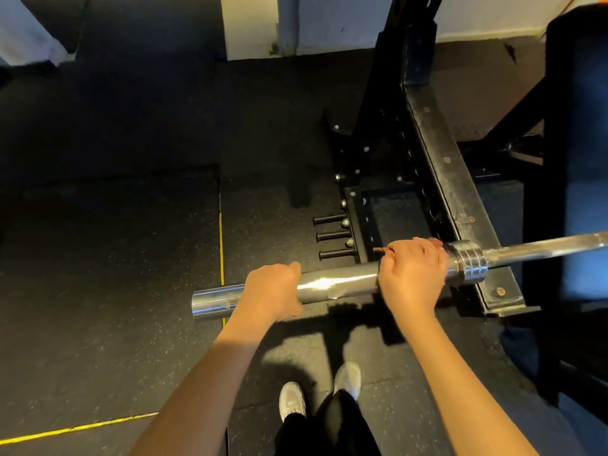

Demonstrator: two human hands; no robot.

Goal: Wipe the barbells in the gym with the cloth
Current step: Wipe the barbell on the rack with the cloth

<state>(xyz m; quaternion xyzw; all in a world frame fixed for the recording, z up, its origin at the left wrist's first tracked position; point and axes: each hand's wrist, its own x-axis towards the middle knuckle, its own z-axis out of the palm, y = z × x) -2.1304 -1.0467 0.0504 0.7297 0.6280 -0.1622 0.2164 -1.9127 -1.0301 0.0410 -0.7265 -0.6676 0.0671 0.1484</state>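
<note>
Black speckled rubber floor [98,291] under chrome barbell [339,284], yellow lines [221,245]

We record one view, worn on the person's head. It faces forward and steeply down: the rubber floor [98,291] fills most of the frame, and the person's own shoes [291,401] sit at 6 o'clock near the bottom edge. The lens is wide, and the rack [441,166] beams lean outward toward the borders. The camera stands close. Both forearms enter from the bottom, with the left hand [271,291] just below centre and the right hand [411,278] toward 4 o'clock. The barbell [339,284] runs from below centre out to the 3 o'clock edge. A reddish cloth [383,250] edge is legible. A pale wall [250,24] closes the view at 12 o'clock.
</note>
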